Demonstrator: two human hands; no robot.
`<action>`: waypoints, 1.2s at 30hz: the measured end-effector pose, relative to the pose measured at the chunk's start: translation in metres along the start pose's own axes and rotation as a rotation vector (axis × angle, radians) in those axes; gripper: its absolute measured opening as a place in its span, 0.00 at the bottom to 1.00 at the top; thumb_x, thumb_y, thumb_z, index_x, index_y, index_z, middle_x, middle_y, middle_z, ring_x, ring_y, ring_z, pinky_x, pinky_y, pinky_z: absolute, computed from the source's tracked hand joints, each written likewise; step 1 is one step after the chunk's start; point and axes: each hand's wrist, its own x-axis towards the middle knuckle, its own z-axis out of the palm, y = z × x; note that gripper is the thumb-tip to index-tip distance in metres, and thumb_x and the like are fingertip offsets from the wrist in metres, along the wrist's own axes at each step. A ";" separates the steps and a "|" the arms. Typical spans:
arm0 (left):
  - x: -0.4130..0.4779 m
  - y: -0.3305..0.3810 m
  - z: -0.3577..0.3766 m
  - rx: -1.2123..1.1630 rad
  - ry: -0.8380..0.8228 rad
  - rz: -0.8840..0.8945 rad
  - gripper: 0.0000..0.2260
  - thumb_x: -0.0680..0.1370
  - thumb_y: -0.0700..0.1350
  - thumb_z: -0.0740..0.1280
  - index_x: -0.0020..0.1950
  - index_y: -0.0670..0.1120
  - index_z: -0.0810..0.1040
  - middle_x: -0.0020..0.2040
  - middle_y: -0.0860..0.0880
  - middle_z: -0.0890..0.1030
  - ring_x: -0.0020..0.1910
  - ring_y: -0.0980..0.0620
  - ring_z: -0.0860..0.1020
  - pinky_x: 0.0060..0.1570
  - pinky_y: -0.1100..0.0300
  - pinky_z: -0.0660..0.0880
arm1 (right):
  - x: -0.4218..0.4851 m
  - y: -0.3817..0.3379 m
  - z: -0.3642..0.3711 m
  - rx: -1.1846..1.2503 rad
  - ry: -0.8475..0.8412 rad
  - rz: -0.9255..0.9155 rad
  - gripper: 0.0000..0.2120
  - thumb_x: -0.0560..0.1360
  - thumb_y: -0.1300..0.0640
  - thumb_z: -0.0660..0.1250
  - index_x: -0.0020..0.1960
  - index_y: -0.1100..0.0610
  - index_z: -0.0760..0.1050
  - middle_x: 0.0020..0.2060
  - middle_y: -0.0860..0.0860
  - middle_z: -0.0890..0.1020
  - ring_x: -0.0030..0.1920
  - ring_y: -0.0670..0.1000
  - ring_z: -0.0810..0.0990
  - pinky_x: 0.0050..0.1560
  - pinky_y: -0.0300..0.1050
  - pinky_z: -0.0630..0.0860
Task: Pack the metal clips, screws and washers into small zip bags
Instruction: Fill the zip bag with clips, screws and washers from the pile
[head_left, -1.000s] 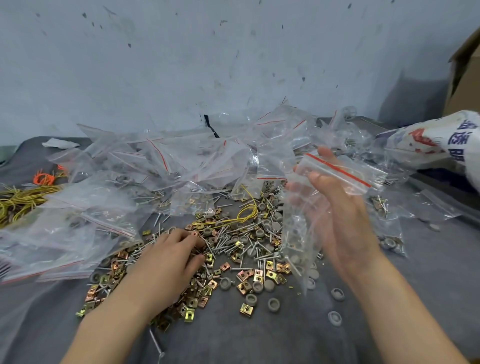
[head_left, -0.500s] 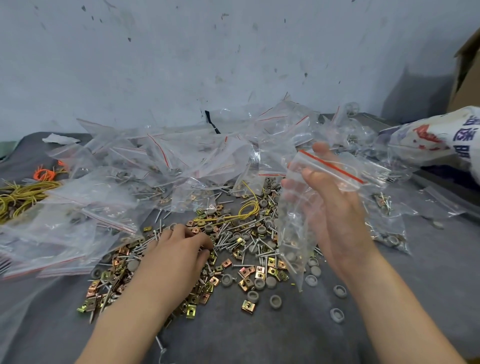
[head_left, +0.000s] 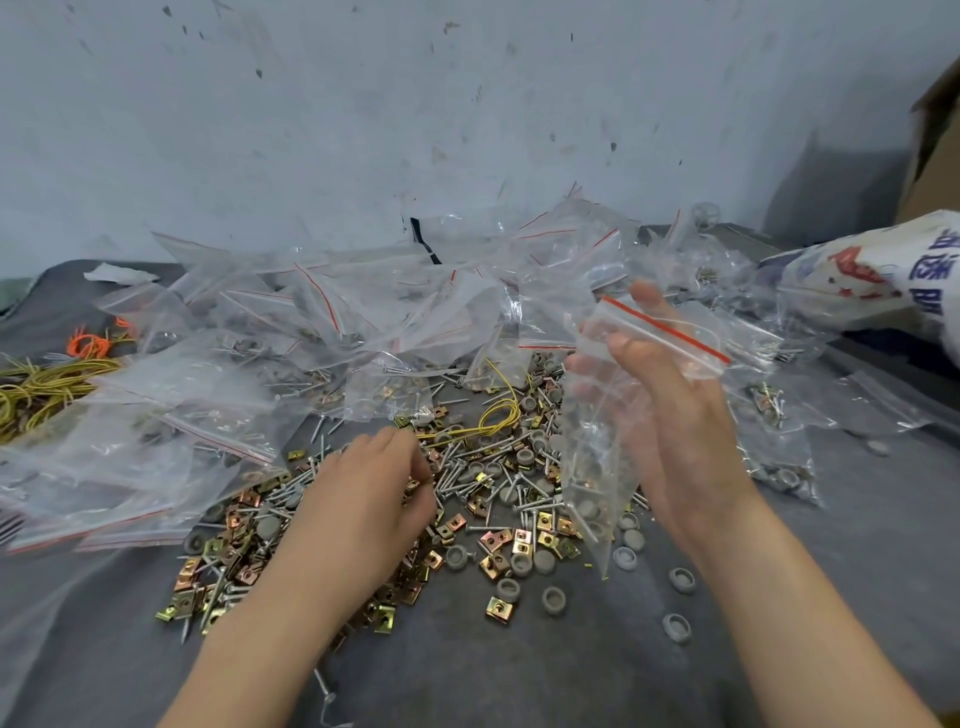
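Grey cloth bench (head_left: 519, 665), loose pile (head_left: 498, 499) of clips, screws, washers centre. Right hand (head_left: 680, 441) grips zip bag (head_left: 597, 431) above the pile's right edge; left hand (head_left: 363, 504) curled into the pile, catch unclear. Risk: limp bag mouth folds, parts spill

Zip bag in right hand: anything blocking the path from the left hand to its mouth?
Nothing visible. The left hand sits on the loose clips and screws; the zip bag, held up by the right hand, hangs beside it, only air between.
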 end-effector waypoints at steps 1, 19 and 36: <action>0.001 0.002 -0.002 -0.095 0.037 -0.038 0.07 0.76 0.49 0.67 0.44 0.57 0.69 0.43 0.58 0.76 0.44 0.57 0.75 0.45 0.57 0.72 | 0.000 0.000 0.000 0.007 0.000 0.002 0.18 0.71 0.48 0.73 0.61 0.39 0.80 0.60 0.50 0.83 0.65 0.56 0.80 0.69 0.66 0.71; 0.010 0.012 -0.009 -1.199 0.043 -0.317 0.10 0.80 0.40 0.66 0.52 0.54 0.82 0.38 0.51 0.81 0.40 0.52 0.80 0.54 0.51 0.78 | 0.000 0.007 -0.001 0.009 -0.009 -0.010 0.30 0.70 0.47 0.74 0.71 0.44 0.72 0.51 0.49 0.87 0.56 0.54 0.85 0.63 0.59 0.75; 0.011 0.015 -0.006 -1.266 -0.018 -0.348 0.13 0.80 0.37 0.64 0.48 0.51 0.87 0.46 0.47 0.86 0.47 0.50 0.85 0.50 0.63 0.80 | 0.002 0.008 -0.005 0.053 -0.005 0.007 0.25 0.75 0.53 0.71 0.71 0.46 0.72 0.48 0.51 0.87 0.54 0.54 0.85 0.62 0.59 0.74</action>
